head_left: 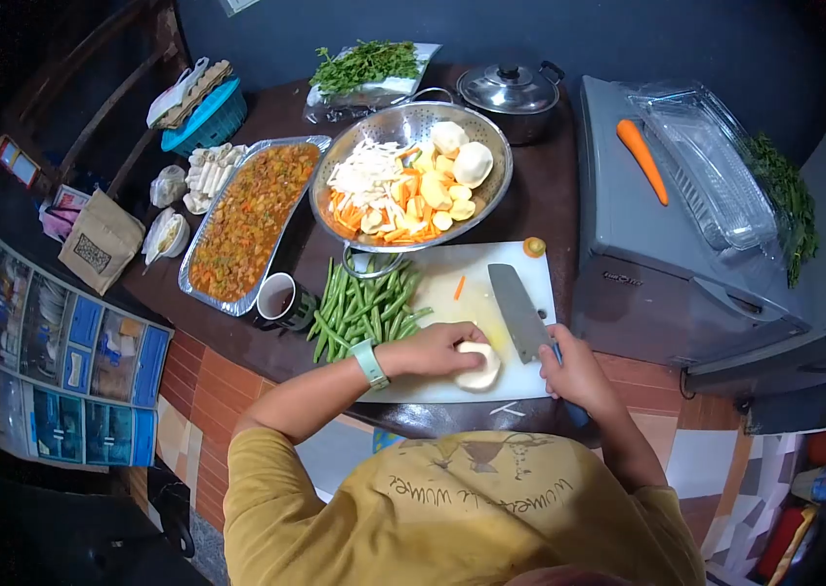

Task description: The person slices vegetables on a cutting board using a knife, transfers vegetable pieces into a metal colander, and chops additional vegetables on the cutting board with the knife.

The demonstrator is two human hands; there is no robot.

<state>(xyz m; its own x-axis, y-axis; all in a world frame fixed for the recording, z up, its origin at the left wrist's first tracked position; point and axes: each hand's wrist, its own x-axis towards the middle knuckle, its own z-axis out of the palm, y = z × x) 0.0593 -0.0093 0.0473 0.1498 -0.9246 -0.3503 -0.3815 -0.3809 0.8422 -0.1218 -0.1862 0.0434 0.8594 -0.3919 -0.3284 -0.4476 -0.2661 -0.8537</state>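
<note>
My left hand (434, 350) is closed on a peeled white root vegetable (481, 371), steadying it low on the white cutting board (452, 267). In my right hand (577, 371) is the handle of a broad kitchen knife (517, 311). Its blade lies over the board, tip pointing away from me, apart from the vegetable. An orange carrot strip (459, 287) and a small round cut piece (534, 247) rest on the board. Green beans (369, 305) are heaped to the left, beside my left wrist.
A metal colander (499, 176) with cut vegetables stands behind the board. Left of it are a foil tray (200, 285) of stew and a cup (277, 295). A lidded pot (511, 93) and leafy greens (366, 66) sit at the back. A carrot (641, 161) lies on the grey refrigerator (618, 234).
</note>
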